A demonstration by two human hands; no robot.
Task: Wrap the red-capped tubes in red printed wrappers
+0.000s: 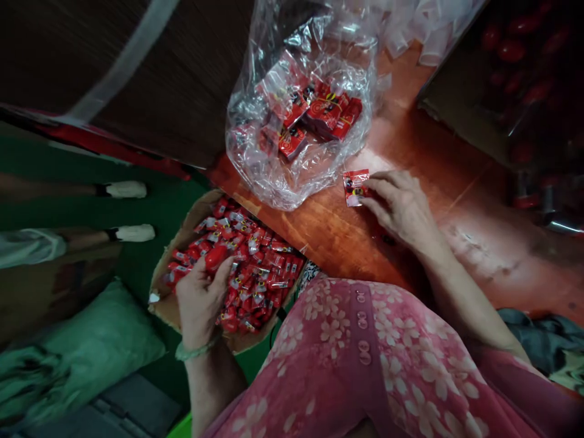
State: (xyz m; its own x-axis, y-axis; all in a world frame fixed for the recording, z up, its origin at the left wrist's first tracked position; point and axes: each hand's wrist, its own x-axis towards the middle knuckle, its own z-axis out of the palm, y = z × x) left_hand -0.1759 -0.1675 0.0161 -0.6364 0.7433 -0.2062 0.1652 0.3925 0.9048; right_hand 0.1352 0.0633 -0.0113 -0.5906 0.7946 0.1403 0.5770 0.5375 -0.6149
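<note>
Over the cardboard box (pixel 159 267) at the left, my left hand (pixel 203 295) is closed around a red rounded piece (pixel 215 258). Many small red packaged items (pixel 255 261) fill that box below it. On the right, my right hand (pixel 399 204) pinches the edge of a small red printed card or packet (pixel 356 187), just above the orange-brown table. Beyond it lies a clear plastic bag (pixel 292 188) with stacks of similar red printed cards (pixel 326 112) inside, some bound with a band.
The wooden-looking table (pixel 292 225) runs under my right hand. Translucent plastic cups or tubes (pixel 433 36) lie at the back. A dark box with red pieces (pixel 511 52) stands at the right. Another person's feet (pixel 132 234) and a green sack (pixel 114 328) are at the left.
</note>
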